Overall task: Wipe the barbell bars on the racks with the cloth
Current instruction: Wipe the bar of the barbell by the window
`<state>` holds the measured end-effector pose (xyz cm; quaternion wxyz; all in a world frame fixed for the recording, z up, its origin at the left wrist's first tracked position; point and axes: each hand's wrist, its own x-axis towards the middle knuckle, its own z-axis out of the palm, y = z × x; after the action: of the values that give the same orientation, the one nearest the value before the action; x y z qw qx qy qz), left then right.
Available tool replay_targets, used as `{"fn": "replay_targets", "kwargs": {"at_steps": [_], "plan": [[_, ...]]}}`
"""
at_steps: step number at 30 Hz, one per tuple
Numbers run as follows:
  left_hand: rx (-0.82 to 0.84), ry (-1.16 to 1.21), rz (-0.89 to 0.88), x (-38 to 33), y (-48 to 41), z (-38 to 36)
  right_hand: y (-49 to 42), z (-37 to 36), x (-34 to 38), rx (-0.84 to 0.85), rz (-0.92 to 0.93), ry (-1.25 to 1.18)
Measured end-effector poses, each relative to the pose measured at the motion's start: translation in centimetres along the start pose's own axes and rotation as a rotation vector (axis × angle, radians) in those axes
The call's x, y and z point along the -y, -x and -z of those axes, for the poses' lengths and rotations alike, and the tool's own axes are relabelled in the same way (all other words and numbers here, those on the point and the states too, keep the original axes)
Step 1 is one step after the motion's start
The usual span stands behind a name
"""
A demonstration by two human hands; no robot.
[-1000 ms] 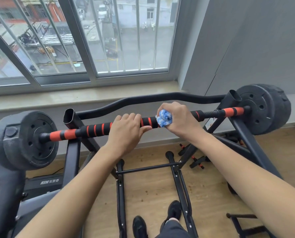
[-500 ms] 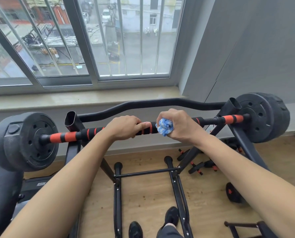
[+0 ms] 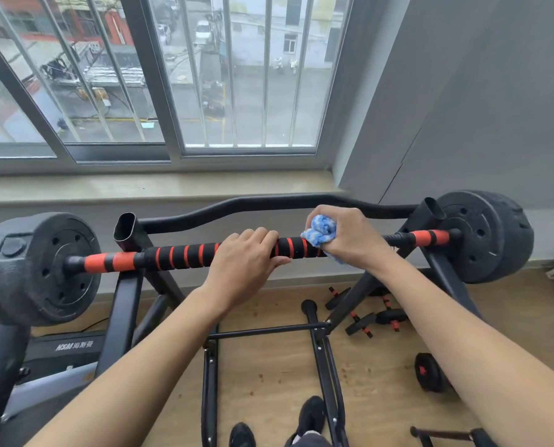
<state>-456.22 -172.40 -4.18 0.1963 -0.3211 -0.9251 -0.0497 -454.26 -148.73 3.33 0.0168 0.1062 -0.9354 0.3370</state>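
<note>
Your left hand (image 3: pixel 246 266) curls its grip around the barbell bar (image 3: pixel 179 256) on the rack (image 3: pixel 126 295); just right of it your right hand (image 3: pixel 349 240) clamps the blue cloth (image 3: pixel 319 233) onto the bar. Wiping looks mid-bar, with both striped ends probably left. Whether any stretch is clean can't be made out, and the left plate (image 3: pixel 37 266) is cut off.
</note>
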Motion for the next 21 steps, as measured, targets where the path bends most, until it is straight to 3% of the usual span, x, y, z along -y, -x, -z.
{"fn": "replay_targets", "kwargs": {"at_steps": [5, 11, 18, 21], "plan": [[0.074, 0.056, -0.025, 0.5, -0.9, 0.8, 0.0, -0.8, 0.3, -0.007, 0.075, 0.098], [0.526, 0.286, 0.119, 1.6, -4.0, 2.5, -0.3, -0.8, 0.3, 0.029, 0.124, 0.17], [0.82, 0.682, 0.24, 3.0, -5.9, 2.6, 1.2, -0.7, -0.2, 0.034, 0.147, 0.078], [0.798, 0.637, 0.226, 2.8, -5.8, 3.1, 1.3, -0.7, -0.2, -0.009, 0.111, 0.03]]}}
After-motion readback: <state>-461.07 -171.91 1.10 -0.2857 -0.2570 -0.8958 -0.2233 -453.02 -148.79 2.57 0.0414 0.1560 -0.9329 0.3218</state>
